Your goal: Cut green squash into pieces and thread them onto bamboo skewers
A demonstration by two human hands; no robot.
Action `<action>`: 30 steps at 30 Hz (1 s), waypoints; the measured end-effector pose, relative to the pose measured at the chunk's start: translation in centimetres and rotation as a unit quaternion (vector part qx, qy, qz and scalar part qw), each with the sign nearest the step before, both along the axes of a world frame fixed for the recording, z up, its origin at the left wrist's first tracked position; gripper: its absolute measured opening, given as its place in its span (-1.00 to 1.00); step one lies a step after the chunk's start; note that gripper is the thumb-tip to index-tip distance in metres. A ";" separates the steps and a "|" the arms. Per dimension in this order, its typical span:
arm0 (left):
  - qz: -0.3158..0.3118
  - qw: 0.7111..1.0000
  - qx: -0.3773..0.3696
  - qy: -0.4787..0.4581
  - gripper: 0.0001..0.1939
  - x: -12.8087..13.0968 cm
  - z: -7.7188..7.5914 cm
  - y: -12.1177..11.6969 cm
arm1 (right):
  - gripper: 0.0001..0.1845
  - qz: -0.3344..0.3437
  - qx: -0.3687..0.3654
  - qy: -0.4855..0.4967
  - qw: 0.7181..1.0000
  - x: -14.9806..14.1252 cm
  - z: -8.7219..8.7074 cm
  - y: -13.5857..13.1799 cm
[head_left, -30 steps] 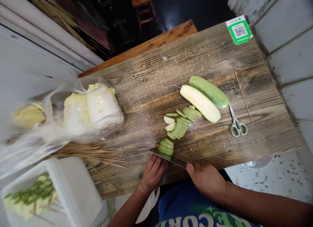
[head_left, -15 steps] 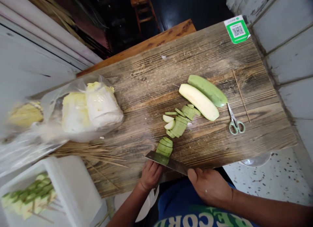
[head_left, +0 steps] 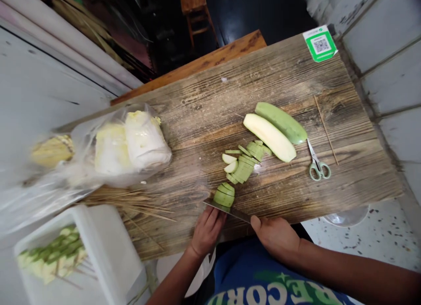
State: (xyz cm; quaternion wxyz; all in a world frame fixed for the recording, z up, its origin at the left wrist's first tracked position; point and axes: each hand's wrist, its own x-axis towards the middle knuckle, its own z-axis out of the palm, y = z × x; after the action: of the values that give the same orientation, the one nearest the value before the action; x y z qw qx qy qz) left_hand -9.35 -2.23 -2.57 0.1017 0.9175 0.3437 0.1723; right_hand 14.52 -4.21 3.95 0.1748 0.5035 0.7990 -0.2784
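My right hand (head_left: 278, 237) is closed round the handle of a kitchen knife (head_left: 239, 214). Its blade points left and stands at the near end of a partly sliced zucchini piece (head_left: 225, 195). Just on the near side of the blade, my left hand (head_left: 208, 229) has its fingers together against the zucchini; the fingertips are partly hidden behind the blade. A heap of cut zucchini slices (head_left: 245, 167) lies farther up the table. Beyond it rest two zucchini halves, one with its pale cut face (head_left: 269, 137) up and one with its green skin (head_left: 282, 122) up.
Scissors (head_left: 318, 167) and a single wooden skewer (head_left: 325, 129) lie right on the wooden table (head_left: 197, 103). Bagged cabbages (head_left: 144, 138) sit left, above a pile of skewers (head_left: 131, 204). A white bin (head_left: 115, 248) at lower left holds skewered vegetables. A QR card (head_left: 320, 45) marks the far corner.
The knife blade has turned more edge-on and sits closer to the visible slices. My left fingers have stretched forward along it. The whole view has shifted slightly.
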 end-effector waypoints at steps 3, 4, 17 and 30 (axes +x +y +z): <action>-0.015 0.999 -0.018 0.026 -0.66 -0.9 0.0 -0.6 | -0.85 0.004 0.021 0.016 1.000 0.2 0.9 -0.5; -0.016 1.000 -0.013 0.021 -0.68 -1.1 -0.1 -0.8 | -0.85 0.006 0.037 0.023 0.999 0.3 1.1 -0.7; -0.004 1.000 0.013 0.008 -0.86 -0.7 -0.5 -0.8 | -0.83 0.006 0.088 0.041 0.995 -0.1 1.9 -2.1; 0.027 0.999 0.019 -0.027 -0.67 -0.4 -1.0 -1.0 | -0.87 -0.011 -0.052 0.015 0.998 -0.4 1.4 -0.2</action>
State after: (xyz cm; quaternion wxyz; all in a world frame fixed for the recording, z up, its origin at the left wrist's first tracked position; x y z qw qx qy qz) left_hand -9.77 -3.26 -3.56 0.0890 0.9045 0.3622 0.2067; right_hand 14.16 -4.45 5.35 0.1856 0.4985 0.7802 -0.3291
